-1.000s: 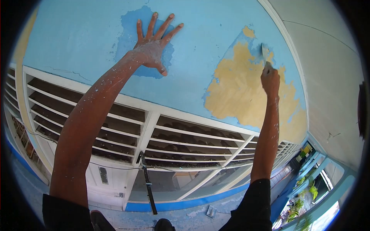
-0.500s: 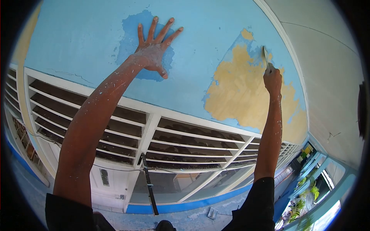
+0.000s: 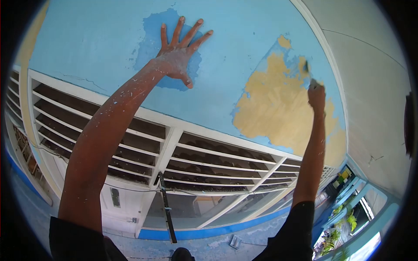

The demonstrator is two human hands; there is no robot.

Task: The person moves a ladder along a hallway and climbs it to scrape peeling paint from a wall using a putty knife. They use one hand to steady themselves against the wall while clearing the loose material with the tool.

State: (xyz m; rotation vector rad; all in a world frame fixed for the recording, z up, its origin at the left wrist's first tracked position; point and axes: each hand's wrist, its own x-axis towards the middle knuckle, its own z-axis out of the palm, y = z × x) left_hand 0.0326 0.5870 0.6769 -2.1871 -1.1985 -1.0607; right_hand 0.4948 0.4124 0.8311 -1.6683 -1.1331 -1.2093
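The left hand (image 3: 178, 58) is pressed flat on the light blue wall (image 3: 87, 39) in the upper middle of the frame, and its fingers are spread wide open over a darker blue patch (image 3: 150, 35). In the upper right, the right hand (image 3: 316, 93) is closed firmly around the handle of a scraper (image 3: 306, 67), whose blade is laid against the wall at the upper edge of a large tan patch (image 3: 274, 108). White louvred windows (image 3: 174, 143) are seen below both arms.

Nothing readable showed up anywhere: no lettering or numbers on the blue wall (image 3: 244, 30), the white louvres (image 3: 217, 162) or the scraper (image 3: 306, 68).
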